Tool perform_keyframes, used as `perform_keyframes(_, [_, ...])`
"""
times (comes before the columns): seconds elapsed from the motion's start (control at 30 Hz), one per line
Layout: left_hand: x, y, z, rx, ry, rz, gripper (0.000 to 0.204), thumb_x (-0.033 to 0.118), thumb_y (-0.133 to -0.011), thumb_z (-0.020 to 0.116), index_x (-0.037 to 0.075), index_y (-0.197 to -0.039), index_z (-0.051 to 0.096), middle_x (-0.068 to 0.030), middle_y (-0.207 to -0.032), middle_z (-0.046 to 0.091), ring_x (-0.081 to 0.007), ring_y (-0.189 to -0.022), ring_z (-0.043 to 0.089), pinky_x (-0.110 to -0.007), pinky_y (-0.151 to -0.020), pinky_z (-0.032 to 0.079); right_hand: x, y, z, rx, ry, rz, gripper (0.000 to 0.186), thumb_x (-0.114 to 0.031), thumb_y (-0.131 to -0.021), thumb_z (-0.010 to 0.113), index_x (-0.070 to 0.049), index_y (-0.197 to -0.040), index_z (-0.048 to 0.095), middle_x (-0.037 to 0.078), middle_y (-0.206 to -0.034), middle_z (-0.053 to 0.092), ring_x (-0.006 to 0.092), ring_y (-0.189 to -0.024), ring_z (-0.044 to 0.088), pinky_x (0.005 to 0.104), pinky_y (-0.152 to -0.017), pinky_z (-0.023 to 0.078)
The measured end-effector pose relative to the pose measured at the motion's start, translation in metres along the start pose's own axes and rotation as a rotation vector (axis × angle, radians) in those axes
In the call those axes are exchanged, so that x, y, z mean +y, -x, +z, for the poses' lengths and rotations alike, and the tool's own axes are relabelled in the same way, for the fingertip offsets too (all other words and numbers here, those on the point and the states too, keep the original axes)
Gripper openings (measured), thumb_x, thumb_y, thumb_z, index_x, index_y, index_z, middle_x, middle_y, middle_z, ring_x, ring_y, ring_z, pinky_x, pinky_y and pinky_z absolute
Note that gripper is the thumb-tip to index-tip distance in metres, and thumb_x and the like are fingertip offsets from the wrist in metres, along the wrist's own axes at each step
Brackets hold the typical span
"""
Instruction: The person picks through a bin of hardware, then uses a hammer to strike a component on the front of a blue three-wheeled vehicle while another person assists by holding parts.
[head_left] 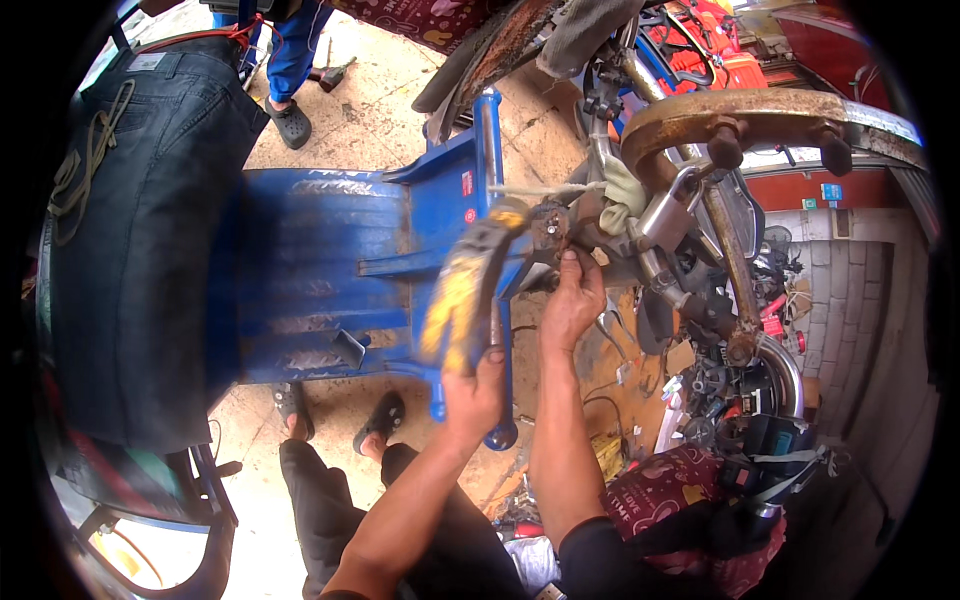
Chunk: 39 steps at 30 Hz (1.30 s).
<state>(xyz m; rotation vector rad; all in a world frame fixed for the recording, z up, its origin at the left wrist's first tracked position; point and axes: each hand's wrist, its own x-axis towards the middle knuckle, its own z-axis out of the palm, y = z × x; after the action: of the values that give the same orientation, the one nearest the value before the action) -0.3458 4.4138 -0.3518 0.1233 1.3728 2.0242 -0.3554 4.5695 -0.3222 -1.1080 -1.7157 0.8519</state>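
My left hand (474,392) is wrapped round the lower end of a long yellow-and-black tool (462,300), smeared by motion, so its exact kind does not show. Its upper end reaches up beside a dark, greasy metal part (550,228) at the end of the blue metal frame (300,270). At the lower edge of that part, the fingers of my right hand (573,300) are pinched together; what is between them is hidden. A pale cloth strap (622,195) is tied close by, over a rusty tubular frame (728,255).
A padlock (668,212) hangs under a thick rusty curved bar (740,112) on the right. Dark trousers (140,240) drape over the left side. Loose parts (725,385) crowd the right wall. Another person's foot in a clog (289,124) stands at the upper left, near a hammer (333,75).
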Motion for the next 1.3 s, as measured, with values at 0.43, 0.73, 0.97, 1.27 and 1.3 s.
perform_keyframes(0.43, [0.019,-0.027,0.012,-0.084,-0.095,-0.131,0.047,0.039,-0.090,0.059,-0.006,-0.100,0.058,-0.0040,-0.071,0.056,-0.0093,-0.065,0.044,-0.028,-0.056,0.040,0.002,-0.001,0.000,0.027,0.002,0.008,0.021,-0.012,-0.089,0.058,0.006,-0.098,0.063,0.008,-0.088,0.065,0.0154,-0.080,0.056,0.0286,-0.075,0.045])
perform_keyframes(0.73, [0.022,-0.023,0.004,-0.095,-0.163,-0.168,0.043,0.034,-0.092,0.056,-0.005,-0.109,0.057,-0.0046,-0.068,0.055,-0.0094,-0.064,0.044,-0.028,-0.057,0.040,0.000,0.000,0.000,0.047,0.059,-0.039,0.021,-0.012,-0.089,0.058,0.006,-0.098,0.064,0.009,-0.087,0.065,0.0161,-0.078,0.056,0.0289,-0.074,0.045])
perform_keyframes(0.97, [0.011,-0.016,0.005,-0.140,-0.362,-0.204,0.034,0.030,-0.090,0.058,-0.004,-0.097,0.060,-0.0070,-0.063,0.057,-0.0105,-0.059,0.045,-0.030,-0.055,0.040,-0.007,0.002,0.007,0.036,0.020,-0.041,0.021,-0.013,-0.089,0.058,0.006,-0.097,0.064,0.010,-0.086,0.065,0.0163,-0.077,0.056,0.0293,-0.073,0.045])
perform_keyframes(1.27, [0.016,0.015,-0.049,-0.051,0.020,-0.304,0.040,0.043,-0.090,0.058,0.003,-0.089,0.058,0.0044,-0.062,0.047,-0.0043,-0.054,0.041,-0.021,-0.048,0.032,-0.007,0.006,0.002,0.048,-0.004,-0.007,0.024,-0.015,-0.088,0.061,0.007,-0.100,0.061,0.009,-0.094,0.063,0.0164,-0.084,0.054,0.0281,-0.079,0.043])
perform_keyframes(1.3, [0.019,0.010,-0.054,-0.050,0.042,-0.344,0.041,0.044,-0.090,0.058,0.003,-0.087,0.058,0.0043,-0.060,0.046,-0.0041,-0.051,0.040,-0.021,-0.046,0.031,-0.009,0.009,0.003,0.076,-0.040,-0.017,0.025,-0.014,-0.088,0.061,0.007,-0.102,0.060,0.008,-0.095,0.063,0.0160,-0.084,0.054,0.0277,-0.079,0.043])
